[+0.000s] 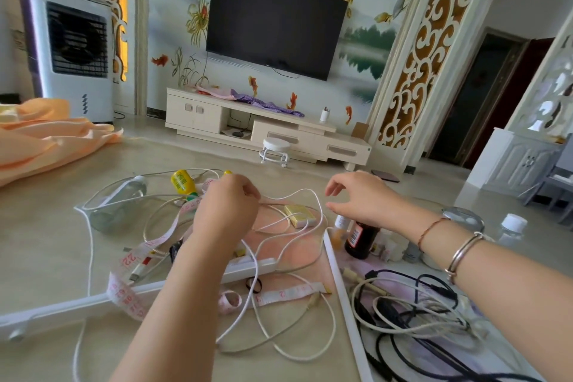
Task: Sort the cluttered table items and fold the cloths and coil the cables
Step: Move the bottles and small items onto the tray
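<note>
Left hand (228, 206) pinches the white cable (297, 195); right hand (361, 198) hovers open. I should draw loops slowly, freeing tangles from the measuring tape (130, 295).

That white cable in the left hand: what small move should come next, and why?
Probably bring the right hand, open and empty above the table, over to take the white cable near the left hand, which pinches it. The cable sprawls in loose loops, so a second hand could begin coiling.
</note>
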